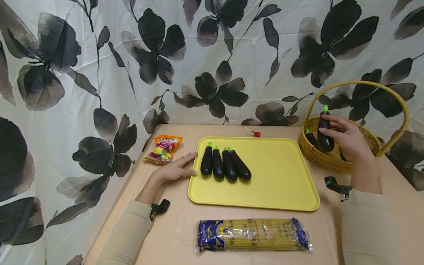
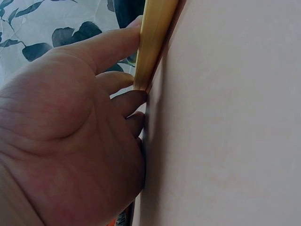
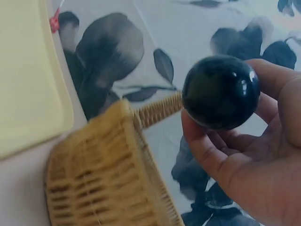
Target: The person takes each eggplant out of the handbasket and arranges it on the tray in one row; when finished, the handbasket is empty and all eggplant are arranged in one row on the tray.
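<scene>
My right hand (image 1: 347, 138) grips an eggplant (image 1: 325, 132) upright over the wicker basket (image 1: 324, 161), its green stem end up. The right wrist view shows the eggplant's rounded dark end (image 3: 221, 92) between thumb and fingers. Inside the basket lies another eggplant (image 1: 311, 139), partly covered by the held one. Several eggplants (image 1: 218, 164) lie side by side on the left part of the yellow tray (image 1: 278, 176). With fingers fairly straight, my left hand (image 1: 173, 169) touches the tray's left edge; in the left wrist view the fingertips meet the rim (image 2: 155, 37).
A colourful candy bag (image 1: 163, 149) lies left of the tray, beyond the left hand. Behind the tray is a red lollipop (image 1: 256, 134). A spaghetti pack (image 1: 253, 235) lies in front. The basket's tall handle (image 1: 405, 110) arches over the right hand's area.
</scene>
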Demonstrator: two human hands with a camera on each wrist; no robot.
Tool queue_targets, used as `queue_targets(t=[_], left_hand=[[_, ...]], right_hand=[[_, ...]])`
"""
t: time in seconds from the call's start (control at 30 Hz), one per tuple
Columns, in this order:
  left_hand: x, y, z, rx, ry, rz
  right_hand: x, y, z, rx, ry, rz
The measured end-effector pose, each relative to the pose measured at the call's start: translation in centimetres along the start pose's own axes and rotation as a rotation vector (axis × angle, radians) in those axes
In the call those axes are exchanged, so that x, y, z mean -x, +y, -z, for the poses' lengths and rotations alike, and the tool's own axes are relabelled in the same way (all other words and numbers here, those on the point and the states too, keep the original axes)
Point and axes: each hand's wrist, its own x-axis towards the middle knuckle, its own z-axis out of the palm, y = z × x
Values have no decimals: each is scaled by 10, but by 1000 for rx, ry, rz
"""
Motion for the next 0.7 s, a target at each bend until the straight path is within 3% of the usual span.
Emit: queue_targets(t=[0.13, 0.37, 0.7], left_hand=[[0, 1, 0, -5, 4, -2], [1, 3, 0, 4, 1, -2], [1, 4, 0, 21, -4, 4]], right_hand=[[7, -8, -14, -28, -18, 68], [7, -17, -30, 4, 11, 98], [9, -23, -39, 54, -130, 129]])
